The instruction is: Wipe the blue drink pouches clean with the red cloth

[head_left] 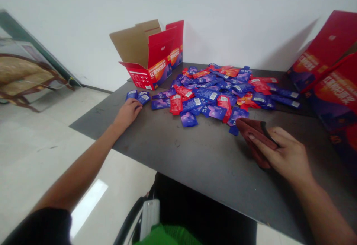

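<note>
My left hand is at the table's left side, with its fingers bent closed on the near edge of a blue sachet. Another blue sachet lies beside it, apart from the main heap. A brown cloth with a dark edge is folded in my right hand, thumb on top and fingers behind. The cloth is held over the right part of the table, close to a purple-blue sachet at the heap's near edge. Red sachets and blue ones are piled loosely across the middle.
An open red carton stands at the back left, flaps up. More red cartons stand at the right edge. The dark table meets a white wall behind. A wooden-framed seat is on the floor at left.
</note>
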Motion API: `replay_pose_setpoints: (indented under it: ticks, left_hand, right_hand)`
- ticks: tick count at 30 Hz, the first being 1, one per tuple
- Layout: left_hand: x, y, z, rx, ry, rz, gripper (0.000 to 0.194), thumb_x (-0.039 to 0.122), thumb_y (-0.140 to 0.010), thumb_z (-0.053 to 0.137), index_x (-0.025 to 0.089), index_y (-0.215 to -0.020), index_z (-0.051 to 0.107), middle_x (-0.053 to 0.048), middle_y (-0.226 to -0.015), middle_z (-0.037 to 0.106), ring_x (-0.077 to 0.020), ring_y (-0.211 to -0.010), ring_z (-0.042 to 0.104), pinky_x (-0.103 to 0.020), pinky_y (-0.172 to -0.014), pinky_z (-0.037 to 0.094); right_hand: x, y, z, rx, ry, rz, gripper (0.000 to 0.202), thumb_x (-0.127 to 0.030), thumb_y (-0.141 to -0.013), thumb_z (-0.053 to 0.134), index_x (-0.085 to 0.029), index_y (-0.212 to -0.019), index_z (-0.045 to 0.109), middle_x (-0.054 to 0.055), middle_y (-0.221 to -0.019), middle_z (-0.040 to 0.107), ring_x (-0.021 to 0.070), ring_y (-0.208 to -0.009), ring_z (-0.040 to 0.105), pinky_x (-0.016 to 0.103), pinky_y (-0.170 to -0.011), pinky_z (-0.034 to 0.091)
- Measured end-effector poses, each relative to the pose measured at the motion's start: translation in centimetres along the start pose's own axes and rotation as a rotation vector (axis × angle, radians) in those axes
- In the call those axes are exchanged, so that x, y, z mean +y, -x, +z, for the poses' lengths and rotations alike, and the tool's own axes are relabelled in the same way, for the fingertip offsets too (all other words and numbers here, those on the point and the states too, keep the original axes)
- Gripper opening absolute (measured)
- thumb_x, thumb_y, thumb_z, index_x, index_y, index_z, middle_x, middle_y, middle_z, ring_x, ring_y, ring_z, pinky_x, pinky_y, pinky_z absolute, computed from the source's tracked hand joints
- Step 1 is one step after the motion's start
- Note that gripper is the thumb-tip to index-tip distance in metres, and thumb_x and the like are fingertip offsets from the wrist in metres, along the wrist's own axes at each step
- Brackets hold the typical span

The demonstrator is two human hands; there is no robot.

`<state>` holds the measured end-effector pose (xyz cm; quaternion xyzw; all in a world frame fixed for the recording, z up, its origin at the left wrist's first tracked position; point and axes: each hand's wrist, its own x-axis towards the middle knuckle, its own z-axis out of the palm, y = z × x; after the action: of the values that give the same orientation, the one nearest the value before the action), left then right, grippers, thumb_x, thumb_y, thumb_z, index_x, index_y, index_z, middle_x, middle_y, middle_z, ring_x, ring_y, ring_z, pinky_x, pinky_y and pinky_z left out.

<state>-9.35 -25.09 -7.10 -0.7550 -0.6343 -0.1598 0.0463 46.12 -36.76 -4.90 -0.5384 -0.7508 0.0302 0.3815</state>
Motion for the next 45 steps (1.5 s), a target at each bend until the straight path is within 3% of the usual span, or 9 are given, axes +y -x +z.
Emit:
replay_pose_setpoints:
  ticks: [6, 11, 15, 18, 24, 29, 34, 39, 45]
  left_hand:
    - [2.4, 0.2, -1.3, 0.094, -0.027, 0.027, 0.034, 0.04, -0.104, 0.044, 0.015, -0.108, 0.066, -0.009, -0.111, 0.057, -0.0274, -0.115, 0.052, -0.048, -0.108, 0.043]
    - [10.2, 2.8, -2.6, 0.22, 0.089, 0.102, 0.037, 0.05, -0.105, 0.045, 0.018, -0.107, 0.064, -0.006, -0.101, 0.06, -0.0212, -0.098, 0.059, -0.034, -0.092, 0.05]
    - [17.2, 2.8, -1.9, -0.044, 0.123, 0.31, 0.038, 0.053, -0.104, 0.045, 0.02, -0.102, 0.065, -0.006, -0.099, 0.065, -0.0208, -0.09, 0.063, -0.032, -0.082, 0.051]
    - [20.1, 1.4, 0.1, -0.07, 0.085, 0.342, 0.046, 0.06, -0.099, 0.053, 0.017, -0.112, 0.063, -0.011, -0.109, 0.063, -0.0275, -0.106, 0.062, -0.039, -0.093, 0.05]
    - [21.3, 0.6, 2.8, 0.001, 0.053, 0.368, 0.052, 0.06, -0.097, 0.057, 0.013, -0.119, 0.062, -0.016, -0.117, 0.059, -0.0333, -0.113, 0.056, -0.049, -0.1, 0.049]
    - [20.7, 3.0, 1.7, -0.03, 0.114, 0.427, 0.048, 0.053, -0.101, 0.055, 0.013, -0.126, 0.064, -0.015, -0.123, 0.061, -0.0318, -0.117, 0.056, -0.05, -0.105, 0.049]
    - [20.8, 7.9, 0.2, -0.072, 0.213, 0.511, 0.035, 0.04, -0.102, 0.058, 0.018, -0.127, 0.067, -0.012, -0.125, 0.064, -0.0275, -0.117, 0.059, -0.048, -0.105, 0.052]
    - [22.6, 12.0, -0.7, -0.085, 0.305, 0.675, 0.028, 0.033, -0.1, 0.062, 0.02, -0.124, 0.069, -0.009, -0.125, 0.067, -0.0255, -0.116, 0.062, -0.044, -0.102, 0.056]
    - [25.5, 13.5, -0.8, -0.064, 0.348, 0.793, 0.028, 0.028, -0.102, 0.059, 0.015, -0.126, 0.066, -0.011, -0.132, 0.067, -0.0277, -0.128, 0.059, -0.046, -0.104, 0.057]
  right_hand:
    - [-0.1, 0.0, 0.2, 0.011, -0.028, -0.01, 0.022, -0.044, -0.09, 0.072, -0.022, -0.089, 0.073, 0.003, -0.085, 0.064, 0.02, -0.075, 0.064, 0.031, -0.063, 0.047]
    - [-0.2, -0.1, 0.1, -0.044, -0.044, -0.019, 0.026, -0.046, -0.093, 0.07, -0.021, -0.092, 0.075, 0.002, -0.081, 0.061, 0.0166, -0.071, 0.061, 0.028, -0.061, 0.045]
    - [-0.8, -0.3, 0.0, -0.107, -0.041, -0.049, 0.031, -0.049, -0.094, 0.068, -0.02, -0.085, 0.074, 0.001, -0.076, 0.058, 0.0151, -0.066, 0.058, 0.027, -0.058, 0.044]
    - [-1.0, -0.3, -0.1, -0.144, -0.065, -0.059, 0.032, -0.049, -0.095, 0.066, -0.02, -0.082, 0.073, 0.002, -0.078, 0.059, 0.0154, -0.068, 0.058, 0.027, -0.058, 0.044]
    - [-0.6, -0.2, -0.3, -0.162, -0.074, -0.061, 0.03, -0.047, -0.097, 0.065, -0.02, -0.087, 0.074, 0.002, -0.078, 0.058, 0.015, -0.067, 0.057, 0.027, -0.059, 0.044]
    - [-0.5, -0.2, -0.3, -0.173, -0.073, -0.063, 0.031, -0.047, -0.097, 0.066, -0.019, -0.085, 0.072, 0.001, -0.077, 0.057, 0.0152, -0.069, 0.057, 0.028, -0.061, 0.043]
    - [-0.4, -0.3, -0.5, -0.17, -0.079, -0.059, 0.028, -0.045, -0.097, 0.065, -0.019, -0.091, 0.075, 0.002, -0.081, 0.059, 0.0155, -0.074, 0.06, 0.027, -0.063, 0.045]
    - [-0.1, -0.4, -1.0, -0.129, -0.042, -0.012, 0.03, -0.047, -0.096, 0.067, -0.019, -0.091, 0.075, 0.002, -0.079, 0.058, 0.0153, -0.07, 0.057, 0.027, -0.062, 0.043]
    - [0.1, -0.3, -1.2, -0.066, -0.029, 0.036, 0.032, -0.047, -0.095, 0.067, -0.019, -0.081, 0.074, 0.002, -0.076, 0.055, 0.0151, -0.069, 0.055, 0.028, -0.061, 0.041]
